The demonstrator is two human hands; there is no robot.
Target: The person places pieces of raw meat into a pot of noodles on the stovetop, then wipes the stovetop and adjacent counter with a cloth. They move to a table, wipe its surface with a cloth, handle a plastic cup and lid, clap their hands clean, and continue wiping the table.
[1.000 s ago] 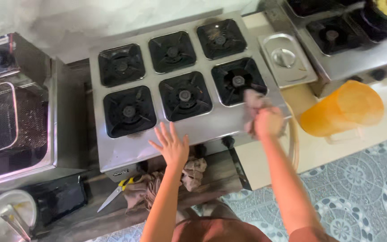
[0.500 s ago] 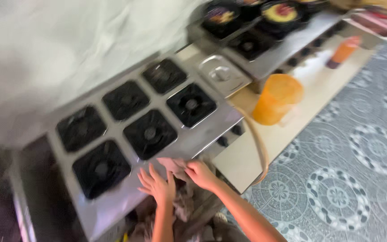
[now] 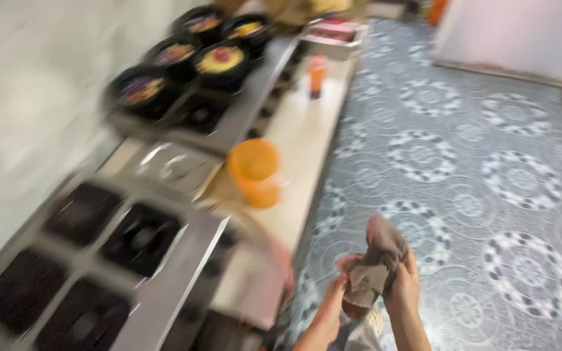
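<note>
Both hands, left hand (image 3: 330, 305) and right hand (image 3: 403, 286), are bunching a brown cloth (image 3: 375, 263) over the patterned floor (image 3: 489, 162), fingers clenched on it. The stove (image 3: 99, 260) is standing beside them. Folding the cloth looks underway; a firmer regrip likely follows.

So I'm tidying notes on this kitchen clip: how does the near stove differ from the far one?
The near stove has bare black burners with nothing on them, while the far stove carries dark round pans with coloured contents. The near stove sits at the lower left, the far stove further up the counter past the orange jug. Both have grey metal tops. Both hands hold a brownish cloth away from either stove.
</note>
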